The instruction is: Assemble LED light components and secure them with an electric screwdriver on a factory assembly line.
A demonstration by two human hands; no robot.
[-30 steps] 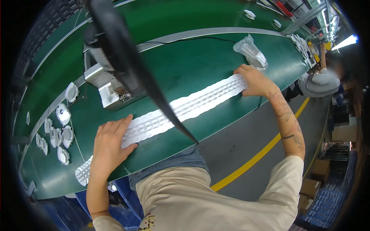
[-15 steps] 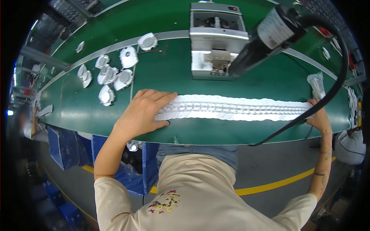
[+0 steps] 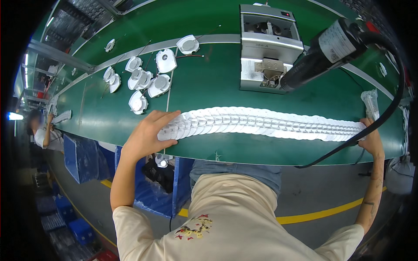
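A long row of thin white pieces (image 3: 252, 122), packed face to face, lies along the green bench between my hands and bows slightly away from me. My left hand (image 3: 150, 132) grips its left end, thumb on the near side and fingers on the far side. At the other end my right hand (image 3: 372, 138) closes round the last pieces, some of its fingers hidden behind a black cable. Beside the right hand lies a clear plastic bag (image 3: 370, 103).
A silver machine (image 3: 256, 51) stands at the back, a black cylindrical tool (image 3: 307, 65) slanting into its front. Several white rounded parts with wires (image 3: 159, 85) lie at the left. Blue bins (image 3: 80, 161) stand below the bench edge. Another person (image 3: 50, 137) sits far left.
The row was nearly straight and now curves. My left hand has moved outward and the row's left portion has fanned out. The whole view has shifted slightly.
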